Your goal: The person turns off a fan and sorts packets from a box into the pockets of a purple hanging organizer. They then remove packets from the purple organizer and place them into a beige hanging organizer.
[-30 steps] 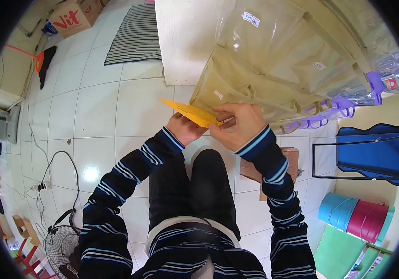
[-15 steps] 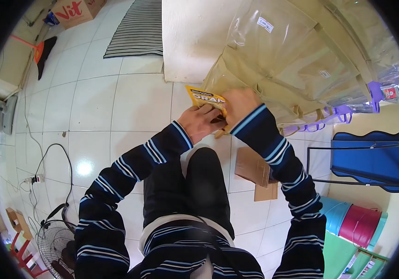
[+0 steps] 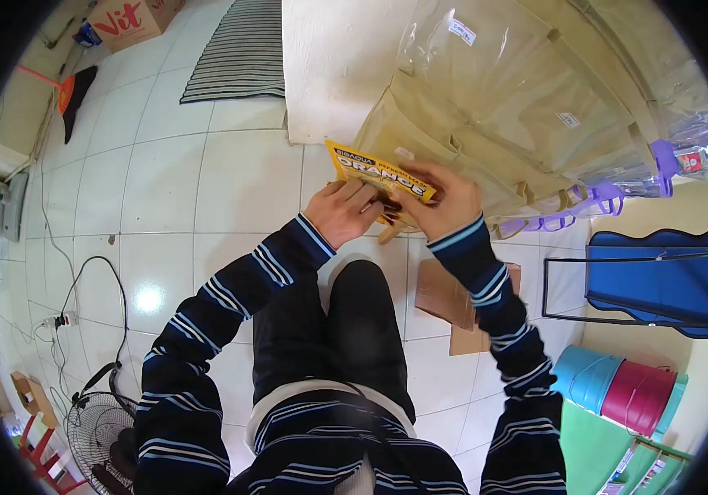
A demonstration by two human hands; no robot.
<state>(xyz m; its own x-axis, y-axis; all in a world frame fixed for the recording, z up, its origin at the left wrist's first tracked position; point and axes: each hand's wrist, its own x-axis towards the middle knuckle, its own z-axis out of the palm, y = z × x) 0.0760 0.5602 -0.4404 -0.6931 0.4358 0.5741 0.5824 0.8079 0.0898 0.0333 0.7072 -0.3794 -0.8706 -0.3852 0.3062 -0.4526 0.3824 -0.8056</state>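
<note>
A yellow sachet printed with the word ORANGE is held between both hands in front of the hanging pockets. My left hand has its curled fingers on the sachet's lower left side. My right hand grips the right end, thumb below and fingers behind. Part of the sachet's lower edge is hidden by my fingers. Just beyond the hands hangs a beige organizer with clear plastic pockets and small white labels.
A cardboard piece lies on the tiled floor right of my knees. A fan and cables are at lower left. A striped mat lies by the white wall. Blue and red buckets stand at right.
My right hand has shifted slightly right and turned, so more of the sachet's printed front shows. My left hand has moved slightly left and stays on the sachet.
</note>
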